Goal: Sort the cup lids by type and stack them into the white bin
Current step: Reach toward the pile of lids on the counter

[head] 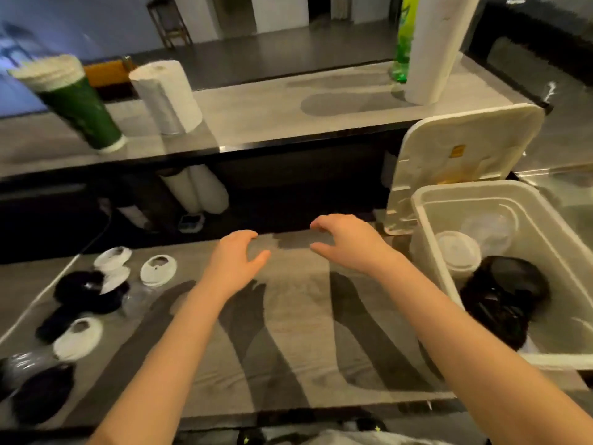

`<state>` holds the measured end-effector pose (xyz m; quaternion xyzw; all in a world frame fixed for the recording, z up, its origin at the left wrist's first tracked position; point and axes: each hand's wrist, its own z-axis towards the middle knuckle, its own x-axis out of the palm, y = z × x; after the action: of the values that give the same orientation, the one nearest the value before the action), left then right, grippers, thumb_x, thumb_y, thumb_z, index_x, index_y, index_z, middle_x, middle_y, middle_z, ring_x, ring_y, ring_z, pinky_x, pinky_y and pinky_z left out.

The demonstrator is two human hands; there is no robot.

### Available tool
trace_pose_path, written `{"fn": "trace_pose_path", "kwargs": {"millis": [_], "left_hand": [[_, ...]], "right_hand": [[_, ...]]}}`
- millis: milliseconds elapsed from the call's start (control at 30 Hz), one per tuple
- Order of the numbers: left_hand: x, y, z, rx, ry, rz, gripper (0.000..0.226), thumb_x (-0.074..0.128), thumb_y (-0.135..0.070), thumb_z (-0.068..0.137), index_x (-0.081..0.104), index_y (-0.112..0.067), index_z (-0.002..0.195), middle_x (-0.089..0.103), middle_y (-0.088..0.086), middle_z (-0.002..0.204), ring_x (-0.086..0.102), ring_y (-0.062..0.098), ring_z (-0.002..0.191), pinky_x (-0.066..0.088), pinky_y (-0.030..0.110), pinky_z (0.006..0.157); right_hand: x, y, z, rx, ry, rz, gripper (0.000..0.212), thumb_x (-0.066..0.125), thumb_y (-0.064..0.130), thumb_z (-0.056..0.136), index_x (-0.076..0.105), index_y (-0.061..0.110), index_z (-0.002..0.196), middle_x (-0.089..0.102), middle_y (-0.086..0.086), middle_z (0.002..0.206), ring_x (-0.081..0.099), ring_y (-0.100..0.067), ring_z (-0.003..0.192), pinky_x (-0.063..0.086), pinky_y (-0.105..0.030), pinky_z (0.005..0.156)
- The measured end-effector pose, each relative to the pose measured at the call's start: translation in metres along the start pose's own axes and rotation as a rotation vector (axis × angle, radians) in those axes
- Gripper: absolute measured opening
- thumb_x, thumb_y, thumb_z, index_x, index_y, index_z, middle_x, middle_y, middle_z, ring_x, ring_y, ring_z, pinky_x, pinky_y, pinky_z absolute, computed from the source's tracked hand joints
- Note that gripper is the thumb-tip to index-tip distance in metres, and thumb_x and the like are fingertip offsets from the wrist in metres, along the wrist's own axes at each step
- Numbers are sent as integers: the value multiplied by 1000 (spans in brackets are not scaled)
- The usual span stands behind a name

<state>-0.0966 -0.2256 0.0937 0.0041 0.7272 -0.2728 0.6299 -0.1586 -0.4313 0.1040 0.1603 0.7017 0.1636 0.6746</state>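
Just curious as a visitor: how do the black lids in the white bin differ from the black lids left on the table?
The black plastic lids in the white bin form one stack, leaning against the translucent white plastic bin wall. The black plastic lids on the grey table lie loose, mixed with white lids. Both look round and dark.

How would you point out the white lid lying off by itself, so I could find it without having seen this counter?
Start at the grey counter and look to the scattered lids on its left side, opposite the white bin. At the far right edge of that scatter, nearest the left hand, lies the lone white lid. Unlike the other white lids, it touches no black lid.
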Motion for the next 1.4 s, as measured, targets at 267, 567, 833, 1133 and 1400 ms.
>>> {"fn": "trace_pose_path", "kwargs": {"millis": [267,567,833,1133,1400], "left_hand": [[-21,167,-20,-253,90,26,53,58,-35,90,46,-9,134,47,11,138,43,27,127,35,34,103],[-18,297,-16,-370,285,159,81,63,-44,83,21,-16,146,23,6,151,23,29,138,32,42,109],[-5,344,-5,-252,303,111,68,68,-35,78,35,-18,136,43,6,134,37,26,125,38,38,101],[-33,316,10,-149,119,-18,71,68,-37,76,29,-23,134,40,4,136,43,26,122,40,35,99],[-28,309,36,-53,106,0,94,69,-41,78,11,-16,148,19,4,152,17,24,140,22,37,114]], "right_hand": [[95,116,75,-13,256,-19,47,57,39,90,48,22,133,57,-2,128,54,-21,114,48,-36,91],[189,197,137,70,444,-42,44,56,38,91,48,23,132,53,-3,131,52,-23,116,46,-34,92],[224,226,170,115,444,0,44,59,37,89,51,22,129,56,-3,127,54,-21,113,47,-34,93],[223,243,188,132,288,580,49,63,34,88,48,21,134,54,3,116,57,-15,102,45,-28,90],[211,215,199,274,85,605,56,69,33,83,48,18,133,57,1,115,63,-19,98,51,-31,86]]}}
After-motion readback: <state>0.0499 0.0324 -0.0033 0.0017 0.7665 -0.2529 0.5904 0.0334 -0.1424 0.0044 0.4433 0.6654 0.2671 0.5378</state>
